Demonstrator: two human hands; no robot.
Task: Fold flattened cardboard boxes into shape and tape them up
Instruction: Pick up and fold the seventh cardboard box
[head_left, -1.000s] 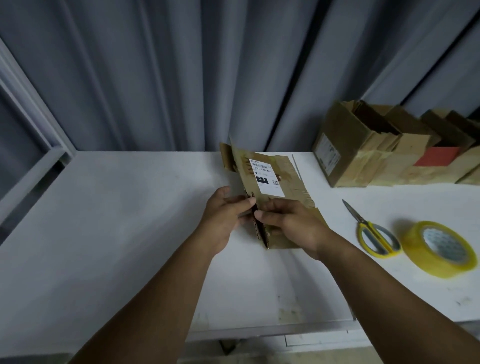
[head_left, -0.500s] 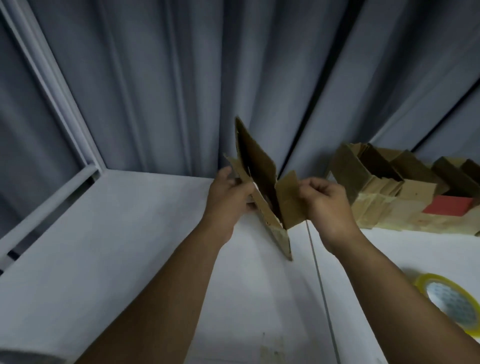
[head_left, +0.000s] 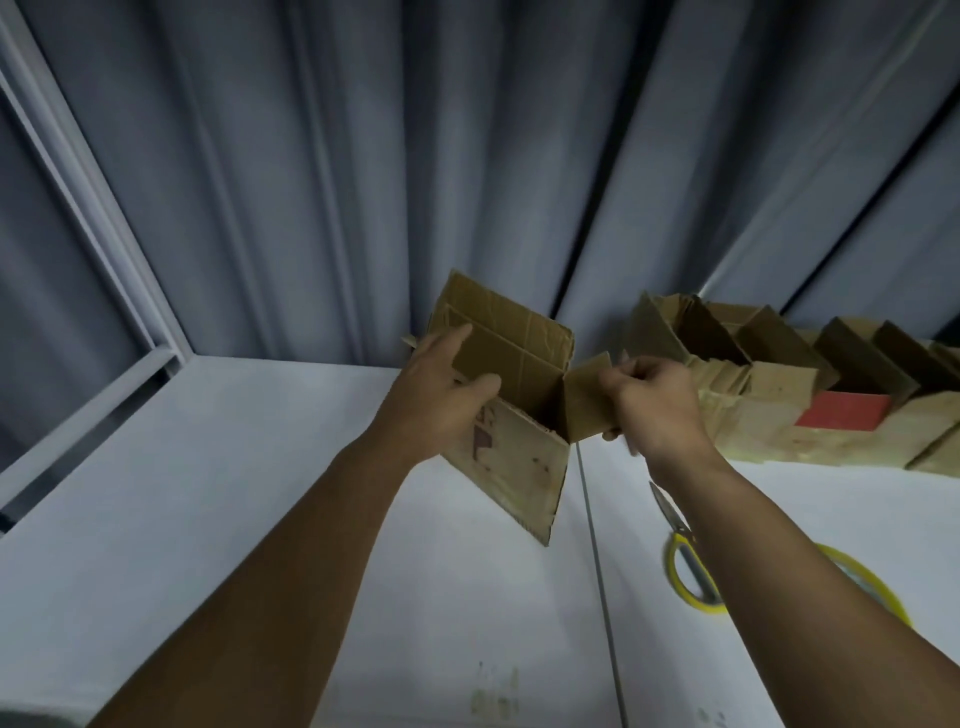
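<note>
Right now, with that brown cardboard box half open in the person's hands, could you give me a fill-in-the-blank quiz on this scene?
The right hand pinches a ____ of the brown cardboard box.
The metal scissors on the white table have ____ handles.
The yellow tape roll is partly hidden by the person's ____ forearm.
Missing words: flap; yellow; right.

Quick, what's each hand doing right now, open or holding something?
Left hand: holding the cardboard box by its side wall.
Right hand: pinching the box's side flap.
</note>
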